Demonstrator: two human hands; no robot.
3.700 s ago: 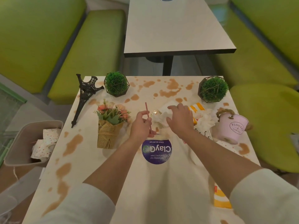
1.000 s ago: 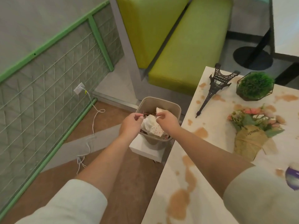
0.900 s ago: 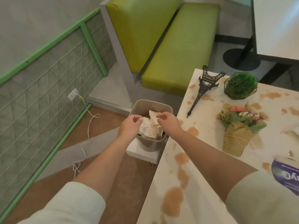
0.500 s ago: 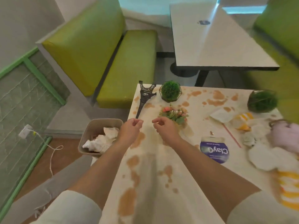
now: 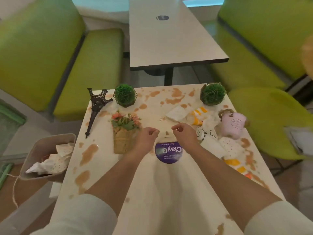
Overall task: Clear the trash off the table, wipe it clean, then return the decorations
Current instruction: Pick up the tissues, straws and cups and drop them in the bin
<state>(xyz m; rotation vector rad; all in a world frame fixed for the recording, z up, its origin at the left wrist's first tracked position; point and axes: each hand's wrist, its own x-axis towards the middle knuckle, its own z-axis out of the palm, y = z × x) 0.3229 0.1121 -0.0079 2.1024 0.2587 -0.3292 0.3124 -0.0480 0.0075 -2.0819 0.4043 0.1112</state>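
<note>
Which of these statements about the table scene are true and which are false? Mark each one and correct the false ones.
1. Both hands hold crumpled paper. False: the left hand and the right hand are loosely curled and hold nothing.
2. The bin beside the table has paper in it. True.
3. The tower lies flat on the table. False: it stands, leaning, at the far left corner.
4. Paper trash is on the table's right side. True.
5. The pink bucket sits in the bin. False: it is on the table, at the right edge.
</note>
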